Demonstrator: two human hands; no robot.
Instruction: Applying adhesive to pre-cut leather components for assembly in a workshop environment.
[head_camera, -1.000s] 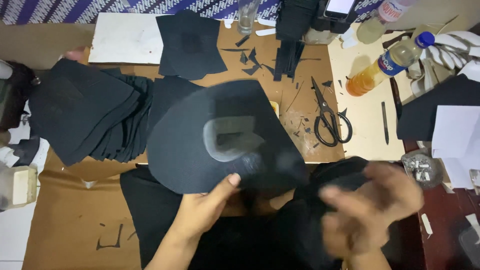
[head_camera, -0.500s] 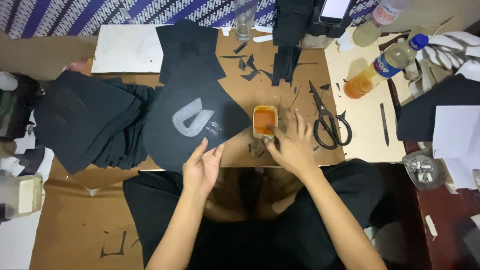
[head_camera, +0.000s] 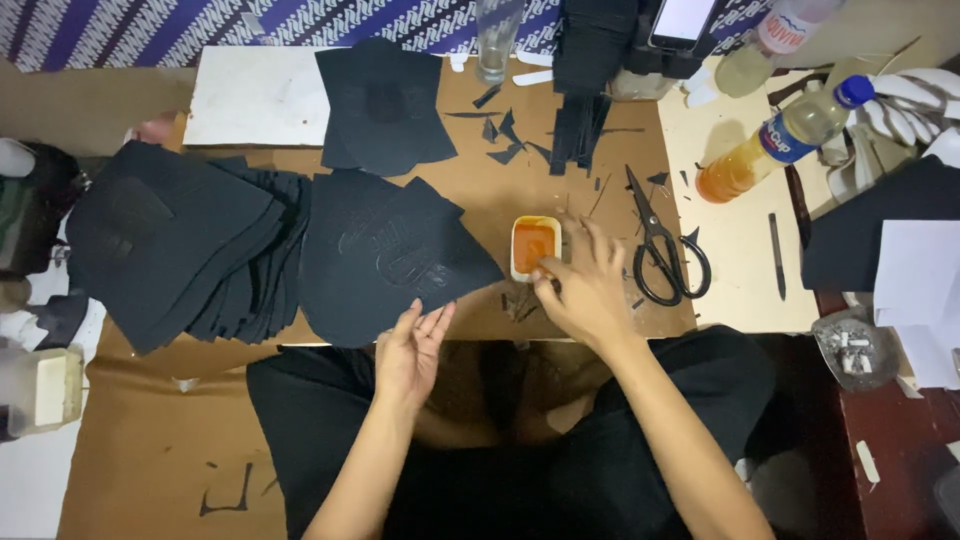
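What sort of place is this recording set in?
Probably a small craft workshop: stacks of cut black pieces on a brown work board, scissors and a small tub of orange glue-like liquid by the right hand.

counter (head_camera: 500, 190): low, brown board top, cream section at right | far edge: blue-and-white patterned cloth (head_camera: 300, 20) | floor (head_camera: 150, 450): brown sheet at left, dark red at right | light: even, indoor

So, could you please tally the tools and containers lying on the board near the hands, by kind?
Scissors: 1
Small tub of orange paste: 1
Plastic bottles: 2, one with orange liquid, one pale
Clear drinking glass: 1
Dark pen-like stick: 1
Total: 6
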